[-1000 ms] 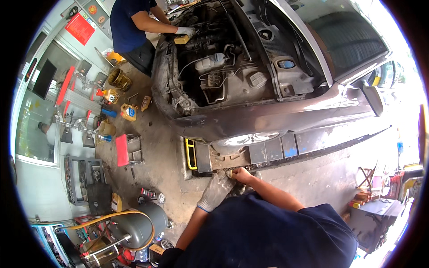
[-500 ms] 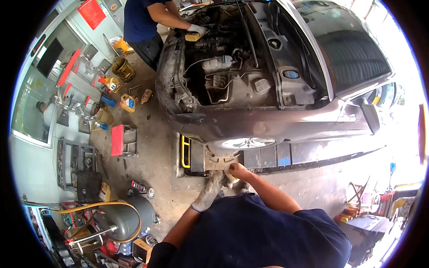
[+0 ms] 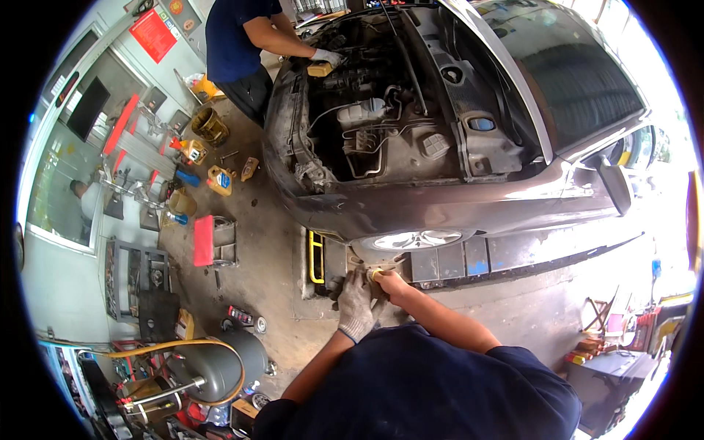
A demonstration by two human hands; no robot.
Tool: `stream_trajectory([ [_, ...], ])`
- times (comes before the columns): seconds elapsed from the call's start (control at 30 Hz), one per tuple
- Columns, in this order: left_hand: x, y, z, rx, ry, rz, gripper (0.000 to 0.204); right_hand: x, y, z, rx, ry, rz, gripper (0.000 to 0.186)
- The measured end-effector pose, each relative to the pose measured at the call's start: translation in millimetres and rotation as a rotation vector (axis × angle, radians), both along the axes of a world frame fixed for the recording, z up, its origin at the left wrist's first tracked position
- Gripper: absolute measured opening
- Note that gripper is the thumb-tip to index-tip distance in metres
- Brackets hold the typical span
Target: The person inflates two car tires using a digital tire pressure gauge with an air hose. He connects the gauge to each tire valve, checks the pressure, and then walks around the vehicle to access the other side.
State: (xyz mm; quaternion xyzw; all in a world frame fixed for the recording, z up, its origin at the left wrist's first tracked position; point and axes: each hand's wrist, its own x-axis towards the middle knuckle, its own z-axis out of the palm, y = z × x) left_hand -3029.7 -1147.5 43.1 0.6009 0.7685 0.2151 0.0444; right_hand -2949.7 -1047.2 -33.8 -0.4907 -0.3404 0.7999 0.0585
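My left hand [image 3: 357, 302] wears a dirty grey-white knit work glove with a blue-edged cuff. Its fingers point away from me and look drawn together; what they grip is hidden. Right beside it my bare right hand [image 3: 394, 286] is closed, pinching the yellowish edge of what looks like a second work glove [image 3: 378, 276]. Greyish cloth shows between the two hands, partly covered by them. Both hands are in front of my body, just short of the car's front wheel [image 3: 418, 240].
The dark car [image 3: 411, 198] stands with its engine bay exposed. At its front a co-worker [image 3: 238, 44] reaches in with a gloved hand, near a yellowish container [image 3: 319, 69]. A yellow frame [image 3: 316, 257], a red-topped stool [image 3: 204, 240], oil jugs [image 3: 220, 180] and a grey tank [image 3: 238, 359] are to the left.
My left hand has turned more upright, its fingers now level with the right hand. The yellowish edge shows at my right fingertips. The whole view has shifted slightly.
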Motion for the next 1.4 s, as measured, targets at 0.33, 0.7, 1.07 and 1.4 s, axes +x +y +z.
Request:
stream_trajectory([
  [0.33, 10.6, 1.7, -42.6, -0.427, -0.637, -0.360, 0.052, 44.3, 32.0, -142.4, 0.190, -0.484, -0.135, 0.027],
  [0.7, 6.1, 0.0, -26.8, -0.102, -1.289, -0.105, 0.054, 37.2, 60.7, -103.2, 0.376, -0.190, -0.028, 0.024],
  [1.07, -3.9, 26.1, -15.6, -0.358, -0.628, 0.363, 0.042, 1.4, 9.3, -50.1, 0.289, -0.184, 0.336, 0.041],
  [1.4, 9.0, -3.5, -32.7, -0.854, -0.525, -0.177, 0.041, 25.8, 38.2, -124.6, 0.486, -0.606, 0.217, 0.039],
])
